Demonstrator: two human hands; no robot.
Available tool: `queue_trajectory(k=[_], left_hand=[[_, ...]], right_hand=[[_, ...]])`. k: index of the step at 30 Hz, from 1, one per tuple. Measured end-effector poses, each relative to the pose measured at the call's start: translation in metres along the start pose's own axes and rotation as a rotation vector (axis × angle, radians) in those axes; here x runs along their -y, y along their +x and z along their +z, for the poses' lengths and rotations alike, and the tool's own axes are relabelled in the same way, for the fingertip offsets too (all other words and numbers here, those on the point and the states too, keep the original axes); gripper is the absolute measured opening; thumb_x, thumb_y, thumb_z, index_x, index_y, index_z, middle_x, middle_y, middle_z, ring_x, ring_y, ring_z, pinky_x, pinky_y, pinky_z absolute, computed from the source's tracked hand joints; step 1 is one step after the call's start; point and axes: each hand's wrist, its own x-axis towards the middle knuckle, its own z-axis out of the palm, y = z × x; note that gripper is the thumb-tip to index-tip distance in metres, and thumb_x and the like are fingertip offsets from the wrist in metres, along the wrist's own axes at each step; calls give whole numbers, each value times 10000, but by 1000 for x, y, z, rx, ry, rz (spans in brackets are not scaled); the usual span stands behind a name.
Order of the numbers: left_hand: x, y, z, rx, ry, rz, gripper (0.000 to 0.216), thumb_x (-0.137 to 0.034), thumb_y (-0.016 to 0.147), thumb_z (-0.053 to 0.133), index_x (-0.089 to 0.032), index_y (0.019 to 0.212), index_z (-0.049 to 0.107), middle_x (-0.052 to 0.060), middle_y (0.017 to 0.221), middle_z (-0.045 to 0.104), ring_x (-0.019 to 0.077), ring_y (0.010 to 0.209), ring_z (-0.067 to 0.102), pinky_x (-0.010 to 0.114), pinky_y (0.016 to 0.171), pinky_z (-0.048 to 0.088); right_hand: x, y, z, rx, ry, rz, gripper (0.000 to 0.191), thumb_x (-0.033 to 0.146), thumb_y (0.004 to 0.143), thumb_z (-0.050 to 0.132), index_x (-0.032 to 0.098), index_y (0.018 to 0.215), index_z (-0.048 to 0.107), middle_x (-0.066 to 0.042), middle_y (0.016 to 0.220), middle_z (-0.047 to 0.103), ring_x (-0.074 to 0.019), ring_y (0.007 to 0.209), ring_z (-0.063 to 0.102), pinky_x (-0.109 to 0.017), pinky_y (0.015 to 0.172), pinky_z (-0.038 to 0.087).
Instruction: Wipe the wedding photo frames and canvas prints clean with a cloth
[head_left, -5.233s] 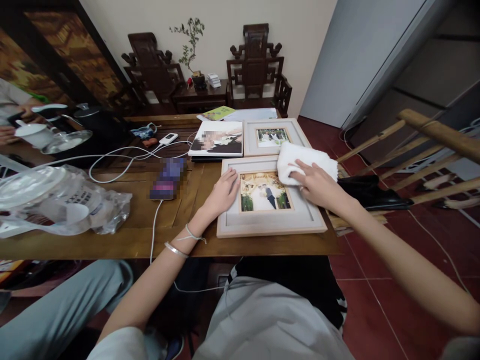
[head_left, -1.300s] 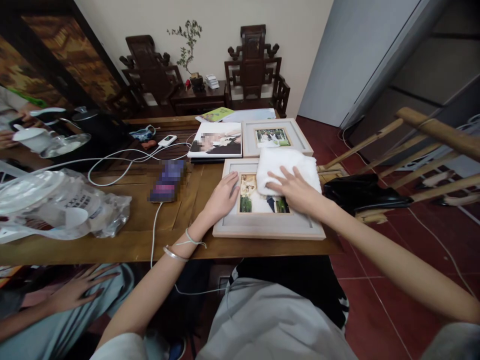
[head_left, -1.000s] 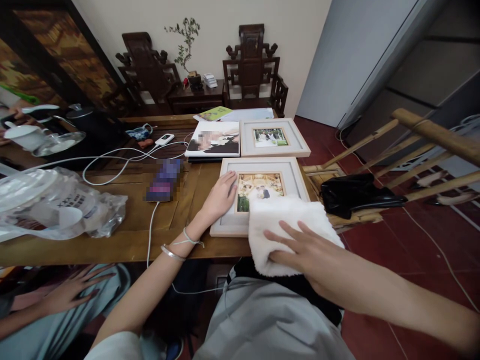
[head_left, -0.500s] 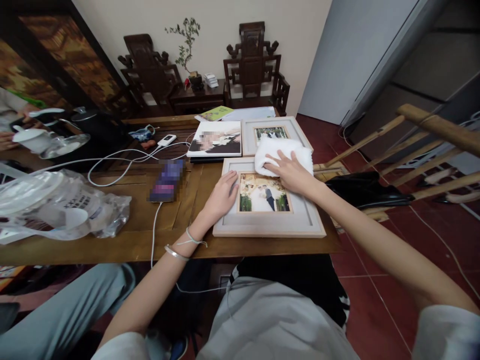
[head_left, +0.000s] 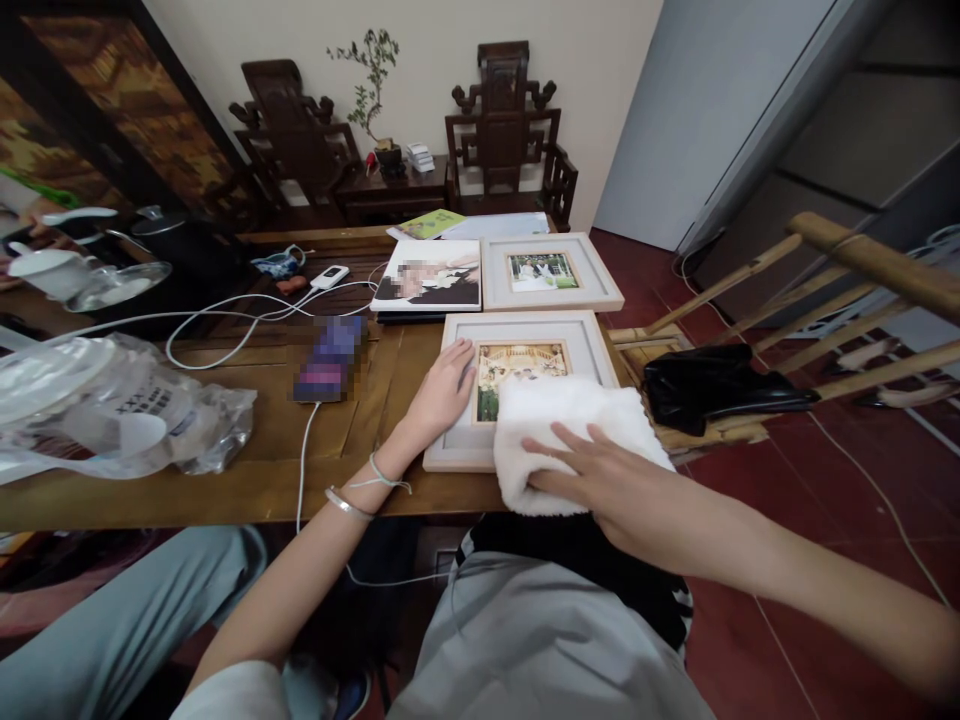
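Note:
A pale framed wedding photo (head_left: pixel 517 336) lies flat at the near right corner of the wooden table (head_left: pixel 262 480). My left hand (head_left: pixel 442 388) rests flat on the frame's left border, fingers spread. My right hand (head_left: pixel 600 480) presses flat on a folded white towel (head_left: pixel 559 420), which covers the frame's near right part and hangs over the table edge. Behind it lie a second framed photo (head_left: pixel 551 272) and a photo album (head_left: pixel 429 278).
A phone (head_left: pixel 330 358) on a white charging cable lies left of the frame. A plastic bag with dishes (head_left: pixel 97 405) sits at far left, a teapot and tray (head_left: pixel 82 275) beyond. A black bag (head_left: pixel 712 385) rests on a bamboo chair at right. Another person's leg (head_left: pixel 120 620) is at lower left.
My right hand has swept the towel from the frame's far edge down to its near edge. My left hand has stayed on the frame's left border.

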Motion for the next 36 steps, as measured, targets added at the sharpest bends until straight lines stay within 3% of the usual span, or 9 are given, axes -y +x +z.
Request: queue_trajectory(k=[5,10,15,18,21,25,31,36], left_hand=[[-1,0,0,-2,-21,15,405,-214,1020,457,-114,1372,630,167,1474,622,278,1449,525,522,1257,378],[-5,1,-3,-6,-24,-1,390,-222,1025,458,-109,1340,659,170,1459,634,290,1426,550,502,1230,416],[-11,2,-11,-4,-35,-1,321,-155,983,492,-140,1179,746,127,1232,764,279,1182,713,415,1075,553],[-14,3,-13,6,-30,-38,292,-143,965,516,-179,1093,776,93,1134,796,280,1083,746,409,1015,580],[-14,3,-13,-4,-66,-26,304,-143,973,505,-188,1099,778,88,1176,788,275,1113,743,412,1033,577],[-10,2,-9,-34,-114,-7,325,-144,974,508,-169,1180,759,113,1294,747,285,1291,668,463,1148,511],[-4,1,-4,-47,-110,-17,340,-151,973,523,-169,1237,736,112,1357,714,281,1334,639,493,1191,473],[-4,0,-3,-51,-78,-24,343,-149,972,529,-146,1256,721,130,1377,700,273,1344,631,465,1204,464]], right_hand=[[-52,40,18,-161,-133,102,860,-126,703,410,188,1496,527,-165,1652,406,-423,1536,321,-739,1145,345],[-109,100,-1,-325,-233,159,764,-113,765,390,122,1485,488,-222,1641,401,-422,1573,222,-757,1164,259],[-110,171,-24,-335,-211,-53,651,-58,823,436,126,1445,490,-216,1439,611,-348,1586,212,-729,1188,189],[-102,191,-25,-275,-221,-39,625,-74,827,413,137,1406,523,-199,1359,662,-336,1534,336,-693,1176,228],[-104,183,-24,-244,-274,24,612,-77,832,401,120,1396,538,-212,1318,682,-332,1506,381,-671,1171,236],[-123,144,-27,-198,-350,87,646,-78,808,415,136,1401,558,-204,1257,715,-314,1494,392,-639,1161,245],[-154,80,-38,-94,-441,325,653,-29,812,403,171,1393,623,-213,1254,689,-334,1082,664,-598,1061,319],[-125,35,-21,-99,-440,234,596,-58,766,430,125,1285,660,-196,1074,742,-362,1214,601,-502,989,373]])
